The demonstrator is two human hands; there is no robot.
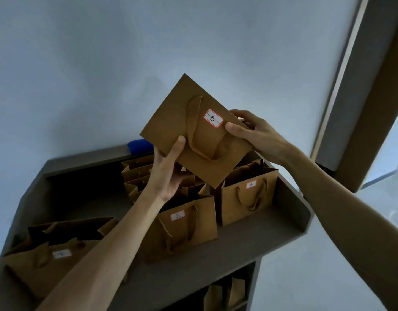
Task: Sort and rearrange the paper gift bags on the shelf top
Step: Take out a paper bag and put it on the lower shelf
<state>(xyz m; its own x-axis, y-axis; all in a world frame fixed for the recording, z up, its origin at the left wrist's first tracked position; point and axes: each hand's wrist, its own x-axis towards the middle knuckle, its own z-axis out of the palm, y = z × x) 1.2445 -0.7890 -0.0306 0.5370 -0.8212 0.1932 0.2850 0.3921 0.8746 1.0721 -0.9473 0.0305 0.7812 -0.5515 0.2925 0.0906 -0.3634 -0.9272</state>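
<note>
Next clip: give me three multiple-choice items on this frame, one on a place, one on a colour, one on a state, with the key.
1. Where does the bag labelled 4 stand?
A. at the right end of the shelf top
B. at its left end
C. on the floor

2. What colour is the object at the back edge of the shelf top?
A. red
B. blue
C. green

3. The bag labelled 6 is:
A. standing open on the shelf
B. lying on the floor
C. held flat in the air

Key: A, it stands right of the bag labelled 2; B, it shows bright blue; C, the left hand and right hand grip it.
</note>
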